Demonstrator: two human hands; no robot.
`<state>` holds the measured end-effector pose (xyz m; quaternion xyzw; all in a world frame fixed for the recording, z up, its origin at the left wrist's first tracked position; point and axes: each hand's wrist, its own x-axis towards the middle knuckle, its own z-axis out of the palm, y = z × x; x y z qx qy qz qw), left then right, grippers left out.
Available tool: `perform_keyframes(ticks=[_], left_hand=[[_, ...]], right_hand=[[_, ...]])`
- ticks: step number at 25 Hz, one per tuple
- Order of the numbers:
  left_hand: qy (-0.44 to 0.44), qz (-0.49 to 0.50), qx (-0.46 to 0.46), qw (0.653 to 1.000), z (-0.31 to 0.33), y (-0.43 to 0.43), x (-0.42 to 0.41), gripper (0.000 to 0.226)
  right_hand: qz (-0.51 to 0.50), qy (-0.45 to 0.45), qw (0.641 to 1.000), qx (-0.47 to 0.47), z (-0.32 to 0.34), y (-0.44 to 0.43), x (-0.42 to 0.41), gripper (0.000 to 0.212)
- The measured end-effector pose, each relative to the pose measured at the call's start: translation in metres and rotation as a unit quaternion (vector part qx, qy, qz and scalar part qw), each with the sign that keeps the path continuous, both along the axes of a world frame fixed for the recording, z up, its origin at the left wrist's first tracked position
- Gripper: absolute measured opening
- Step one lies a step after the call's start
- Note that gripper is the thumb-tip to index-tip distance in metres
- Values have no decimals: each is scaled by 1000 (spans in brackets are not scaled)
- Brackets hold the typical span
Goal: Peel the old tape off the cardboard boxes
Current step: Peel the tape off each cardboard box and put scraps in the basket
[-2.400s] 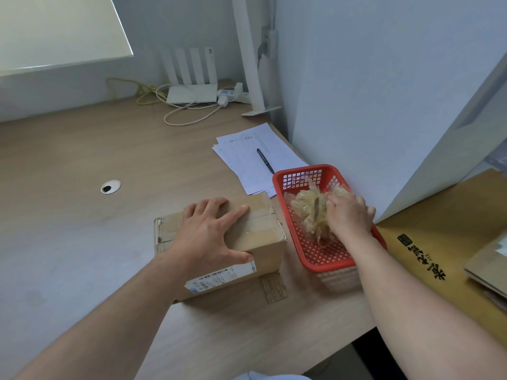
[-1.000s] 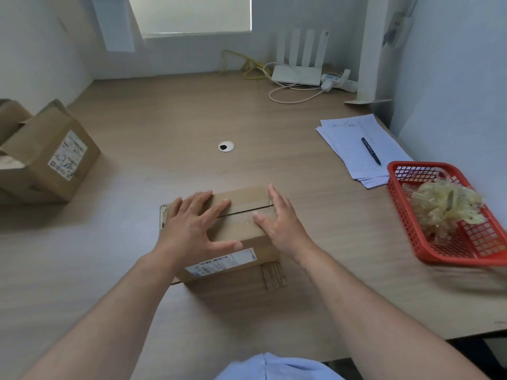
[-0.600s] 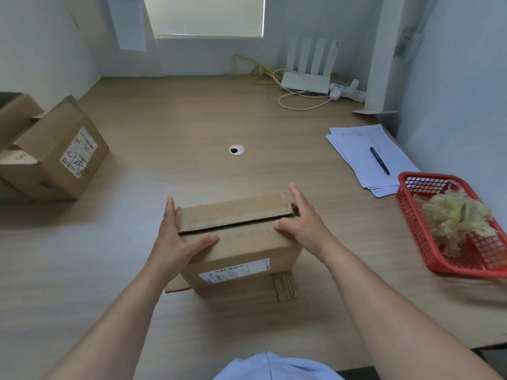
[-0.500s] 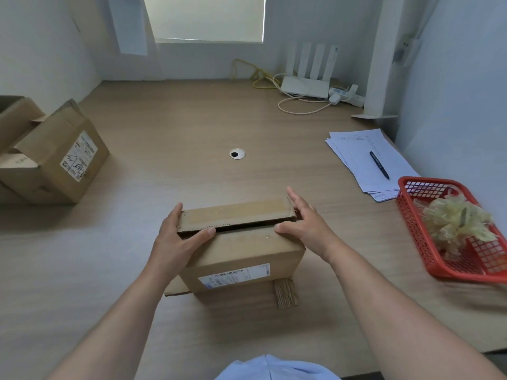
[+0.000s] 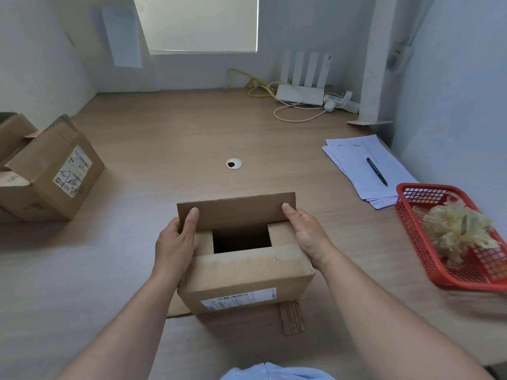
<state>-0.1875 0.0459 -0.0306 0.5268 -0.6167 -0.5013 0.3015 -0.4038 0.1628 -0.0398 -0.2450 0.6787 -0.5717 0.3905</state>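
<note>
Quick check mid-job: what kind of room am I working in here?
Probably a small office or home-office corner: a wooden desk with a cable grommet, a Wi-Fi router against the wall, and lined papers with a pen. Left hand and right hand grip the cardboard box on it.

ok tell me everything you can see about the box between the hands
A brown corrugated cardboard box stands upright on the wooden desk. Its far flap is raised, pinched at each end by the left hand and right hand; side flaps and near flap lie folded in around a dark opening. A white label runs along the near side.
</note>
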Motion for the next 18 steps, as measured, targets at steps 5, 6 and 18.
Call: perform_keyframes(ticks=[5, 6, 18], left_hand=[[-43, -25, 23, 999, 5, -11, -3, 31], [-52, -29, 37, 998, 7, -12, -4, 26], [18, -211, 192, 958, 30, 1, 15, 88]], right_hand=[[-30, -90, 994, -52, 1, -5, -11, 26], [-39, -101, 992, -60, 2, -6, -14, 27], [-73, -65, 994, -43, 7, -8, -18, 22]])
